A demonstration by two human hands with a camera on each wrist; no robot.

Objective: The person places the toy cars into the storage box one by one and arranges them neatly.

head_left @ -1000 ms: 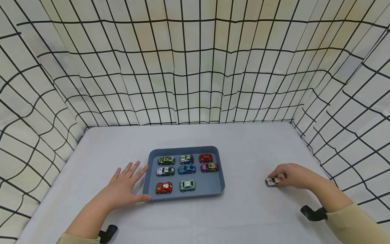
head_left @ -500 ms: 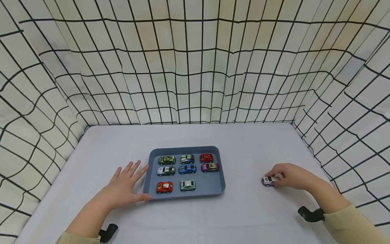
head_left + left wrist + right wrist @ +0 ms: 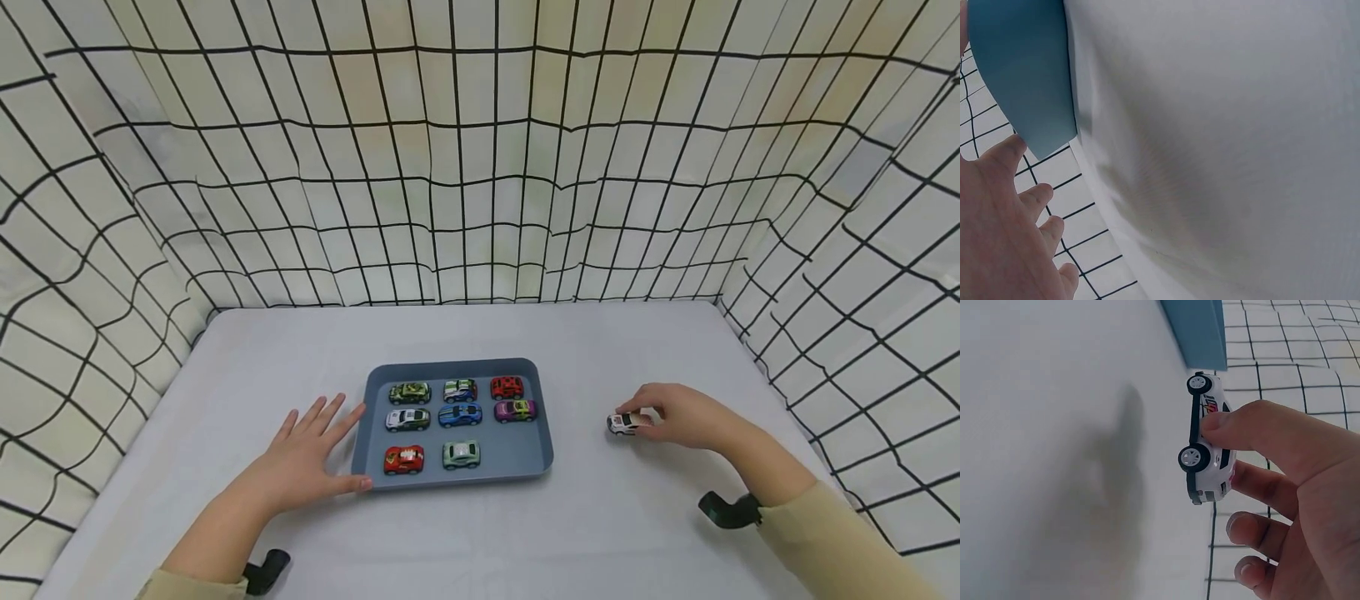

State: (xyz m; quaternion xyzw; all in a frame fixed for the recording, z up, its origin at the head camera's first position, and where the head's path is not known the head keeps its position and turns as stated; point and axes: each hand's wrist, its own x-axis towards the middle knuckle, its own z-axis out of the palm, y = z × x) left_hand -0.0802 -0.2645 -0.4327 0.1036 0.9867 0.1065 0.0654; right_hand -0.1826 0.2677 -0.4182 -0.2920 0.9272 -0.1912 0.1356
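My right hand (image 3: 684, 417) pinches a white toy car (image 3: 1211, 440) between thumb and fingers, to the right of the tray. In the right wrist view the car is lifted off the white cloth, its dark wheels and coloured side print showing. A blue-grey tray (image 3: 517, 462) lies mid-table with several toy cars standing in rows. At the front row are a red car (image 3: 403, 459) and a pale green car (image 3: 461, 454); a purple car (image 3: 515, 410) stands at the right. My left hand (image 3: 303, 462) has its fingers spread, thumb and forefinger touching the tray's left edge.
A white cloth covers the table (image 3: 600, 533). Behind and at both sides rises a white backdrop with a black grid net (image 3: 480, 167). Dark curved pieces (image 3: 729, 510) stick out at both wrists by the sleeves.
My right hand has carried the white toy car leftward and a little up from the table, closer to the tray. The left hand and the tray stay in place.
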